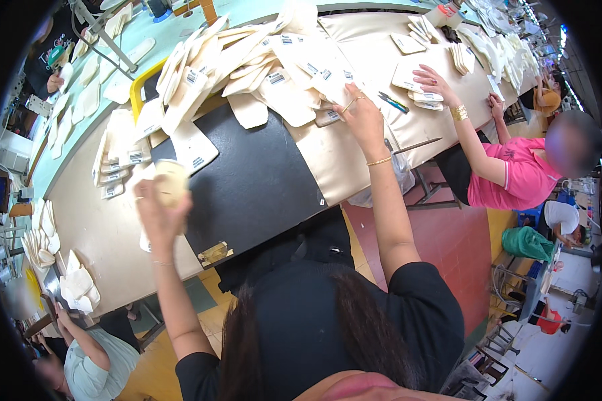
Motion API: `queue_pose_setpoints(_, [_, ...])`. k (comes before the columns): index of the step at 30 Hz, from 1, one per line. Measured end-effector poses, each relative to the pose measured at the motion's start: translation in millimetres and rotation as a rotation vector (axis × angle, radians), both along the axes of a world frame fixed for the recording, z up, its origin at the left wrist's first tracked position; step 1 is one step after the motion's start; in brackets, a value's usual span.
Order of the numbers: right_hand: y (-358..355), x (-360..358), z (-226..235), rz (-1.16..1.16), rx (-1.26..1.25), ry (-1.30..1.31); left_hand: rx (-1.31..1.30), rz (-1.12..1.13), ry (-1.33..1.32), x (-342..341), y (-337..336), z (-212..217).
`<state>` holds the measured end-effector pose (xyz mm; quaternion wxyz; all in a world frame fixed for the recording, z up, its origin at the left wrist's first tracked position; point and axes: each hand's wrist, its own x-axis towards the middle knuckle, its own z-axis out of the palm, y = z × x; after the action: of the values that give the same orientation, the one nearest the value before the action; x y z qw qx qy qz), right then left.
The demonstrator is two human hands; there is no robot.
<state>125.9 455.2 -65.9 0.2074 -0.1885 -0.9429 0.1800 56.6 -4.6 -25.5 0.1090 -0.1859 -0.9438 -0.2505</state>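
Note:
In my left hand [160, 214], closed and blurred by motion, is a yellowish cream piece with a rounded end [172, 184]. It is held above the left edge of a black mat [247, 174]. My right hand [364, 123] reaches forward, its fingers closed on the near end of a flat cream fabric piece [334, 83] at the right side of a large heap. The heap [227, 60] is made of similar flat cream pieces, many bearing a dark printed label. One labelled piece [194, 148] lies on the mat's far left corner.
A yellow-framed holder [137, 93] stands left of the heap. Smaller stacks [114, 164] lie further left. To the right are a green-and-black cutting tool [394, 102] and a pointed rod [418, 145]. A co-worker in pink [515, 170] handles another stack; one in pale green [104, 357] sits at left.

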Motion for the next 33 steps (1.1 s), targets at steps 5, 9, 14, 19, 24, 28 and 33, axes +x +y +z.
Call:
queue_pose_setpoints(5, [0.2, -5.6, -5.7, 0.012, -0.102, -0.001, 0.036, 0.305, 0.208, -55.3, -84.0, 9.4])
queue_pose_setpoints(9, [-6.8, -7.3, 6.2, 0.022, -0.207, 0.035, 0.05, 0.351, 0.231, -87.4, -112.6, 6.5])
queue_pose_setpoints(14, [-21.1, -3.6, 21.4, -0.04, -0.084, 0.076, 0.018, 0.431, 0.184, -134.2, -107.4, 7.5])
queue_pose_setpoints(19, [-40.7, 10.2, 33.2, -0.004, -0.148, 0.261, -0.047, 0.414, 0.254, -175.3, -109.7, 1.8])
queue_pose_setpoints(24, [-85.3, 26.4, 24.4, 0.266, -0.123, 0.382, -0.142, 0.297, 0.356, -209.0, -127.7, -5.0])
queue_pose_setpoints(28, [-129.4, 39.5, 8.9, 0.515, 0.002, 0.328, -0.317, 0.402, 0.175, -215.1, -125.0, 5.6])
queue_pose_setpoints(33, [-161.8, 58.8, -2.3, 0.775, -0.009, 0.117, -0.107, 0.306, 0.188, -160.4, -82.5, 29.5])
